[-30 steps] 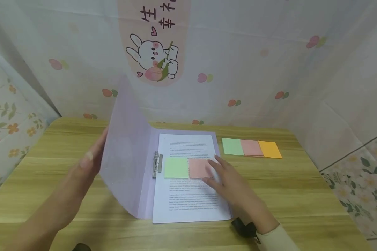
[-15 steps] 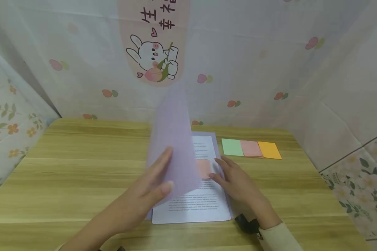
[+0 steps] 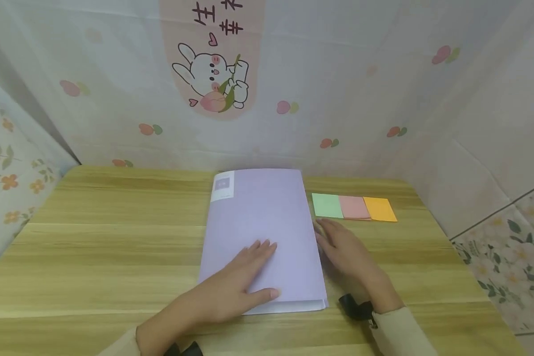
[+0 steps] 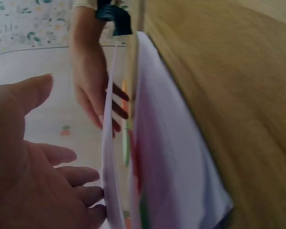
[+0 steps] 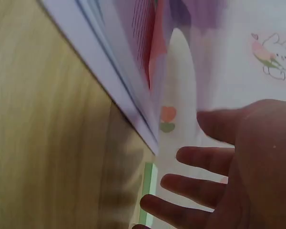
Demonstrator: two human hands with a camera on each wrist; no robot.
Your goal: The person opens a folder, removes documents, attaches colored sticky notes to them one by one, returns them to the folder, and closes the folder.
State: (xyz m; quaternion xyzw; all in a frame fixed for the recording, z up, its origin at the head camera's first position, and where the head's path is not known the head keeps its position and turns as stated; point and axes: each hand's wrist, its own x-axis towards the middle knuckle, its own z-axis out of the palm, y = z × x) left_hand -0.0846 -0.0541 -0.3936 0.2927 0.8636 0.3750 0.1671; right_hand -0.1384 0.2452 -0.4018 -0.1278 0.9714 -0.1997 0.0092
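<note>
A lilac file folder [image 3: 262,212] lies on the table with its front cover turned over; a white label sits at its upper left corner. My left hand [image 3: 231,291] rests on the lower part of the cover, fingers stretched out and thumb spread. Close beside the folder's right edge is my right hand [image 3: 349,249], holding nothing. In the left wrist view a gap shows between the cover [image 4: 109,181] and the pages beneath. The right wrist view has my right hand [image 5: 219,176] with fingers extended near the folder's edge [image 5: 95,71]. From above, the printed sheets are hidden.
Green [image 3: 327,205], pink [image 3: 354,207] and orange [image 3: 380,209] sticky note pads lie in a row right of the folder. The wooden table [image 3: 115,247] ends against a patterned cloth [image 3: 338,74] at the back.
My left hand has swung the lilac cover from upright over to the right, onto the pages and sticky notes. My right hand has drawn off the pages to the folder's right side.
</note>
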